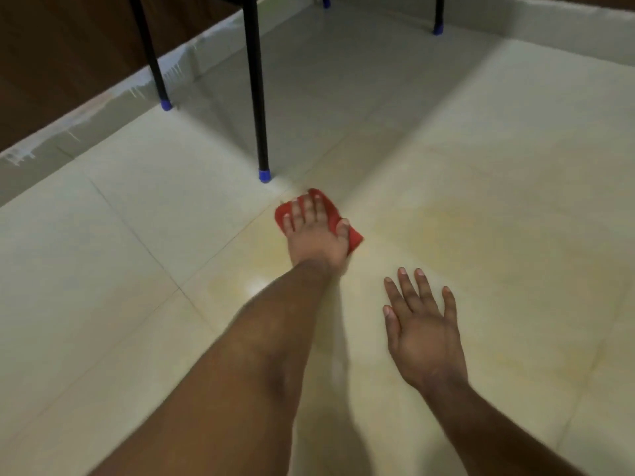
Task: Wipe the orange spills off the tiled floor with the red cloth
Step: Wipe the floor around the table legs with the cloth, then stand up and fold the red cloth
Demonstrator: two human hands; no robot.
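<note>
Down on the floor (137, 255), the left hand (314, 235) lies flat on the cloth (330, 211), its fingers (302, 209) straight and spread, pressing the red fabric against the tiles. The cloth sits just past a crossing of grout lines, close in front of the nearest black leg (256, 87), whose blue cap (264, 175) stands on the tile just beyond the cloth's far-left edge; a narrow strip of bare tile shows between them. Red corners stick out beyond the fingertips and to the right of the thumb.

The right hand (424, 333) is nearer the camera and to the right, well apart from the cloth, palm down with fingers wide and straight, holding nothing. Whether it touches the floor I cannot tell.

Faint orange smears (446, 207) tint the tiles to the right of the cloth and also around the left wrist; their edges are soft and blurred.

A second leg (154, 60) stands farther left by the skirting (86, 111), which runs diagonally along the dark wall (51, 56). Two more capped legs stand at the far top. Open tile stretches to the right of the cloth and across the near left side.
</note>
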